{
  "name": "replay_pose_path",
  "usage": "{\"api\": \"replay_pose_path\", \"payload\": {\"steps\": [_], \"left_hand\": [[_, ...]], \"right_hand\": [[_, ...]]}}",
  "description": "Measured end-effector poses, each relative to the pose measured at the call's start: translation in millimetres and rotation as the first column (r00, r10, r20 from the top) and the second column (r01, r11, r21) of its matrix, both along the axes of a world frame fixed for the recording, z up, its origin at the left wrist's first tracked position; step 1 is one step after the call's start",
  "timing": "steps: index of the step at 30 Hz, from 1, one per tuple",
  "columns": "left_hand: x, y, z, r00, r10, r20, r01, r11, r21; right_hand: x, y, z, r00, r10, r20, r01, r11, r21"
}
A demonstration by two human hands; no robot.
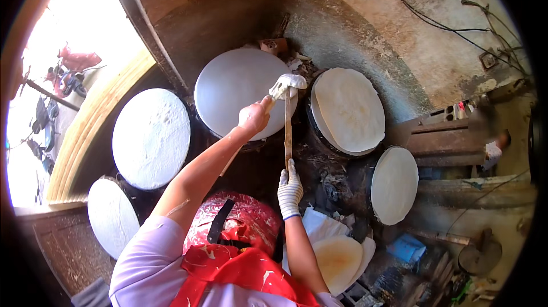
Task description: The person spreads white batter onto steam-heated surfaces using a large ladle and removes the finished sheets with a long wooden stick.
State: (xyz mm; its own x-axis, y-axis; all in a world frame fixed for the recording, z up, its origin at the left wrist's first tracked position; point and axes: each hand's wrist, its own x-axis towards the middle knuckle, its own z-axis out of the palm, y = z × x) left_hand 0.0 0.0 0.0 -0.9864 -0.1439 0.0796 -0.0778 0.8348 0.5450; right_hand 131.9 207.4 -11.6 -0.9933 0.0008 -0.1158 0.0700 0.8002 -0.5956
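Note:
My bare left hand (255, 117) is closed around the thin handle of a tool whose head (285, 85) is thickly coated in white batter-like paste; its exact kind is hidden. A striped white glove covers my right hand (290, 191), closed on the lower end of a long flat wooden stick (288, 135). The stick's upper end meets the coated head, beside the right rim of a large round pale griddle-like surface (234, 87). Right of the stick, a round plate (349, 110) bears a thin pale sheet overlapping its edge.
White-covered round surfaces stand at left (151, 138) and lower left (113, 215), another at right (395, 186). Flat round sheets (337, 261) lie by my right forearm, near a blue packet (406, 248). A curved wall (354, 38) rises behind; cables (434, 21) hang on it.

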Motion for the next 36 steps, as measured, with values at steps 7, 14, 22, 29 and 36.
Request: {"api": "replay_pose_path", "payload": {"steps": [7, 14, 22, 29, 36], "left_hand": [[-29, -76, 19, 0.995, -0.096, -0.026, 0.094, 0.995, -0.044], [-46, -89, 18, 0.994, -0.087, 0.071, 0.086, 0.996, 0.014], [-56, -120, 15, 0.995, 0.01, 0.096, -0.014, 0.999, 0.04], [-46, -133, 11, 0.991, 0.123, 0.052, -0.13, 0.977, 0.167], [-22, -171, -4, 0.972, 0.23, 0.042, -0.233, 0.942, 0.241]], "right_hand": [[55, -78, -10, 0.941, -0.224, -0.253, 0.111, 0.912, -0.394], [22, -130, -28, 0.905, -0.359, -0.228, 0.225, 0.859, -0.46], [-41, -201, -68, 0.898, -0.416, -0.141, 0.272, 0.779, -0.565], [-157, -239, -66, 0.915, -0.387, -0.116, 0.148, 0.588, -0.795], [-74, -195, -52, 0.891, -0.428, -0.15, 0.29, 0.792, -0.537]]}}
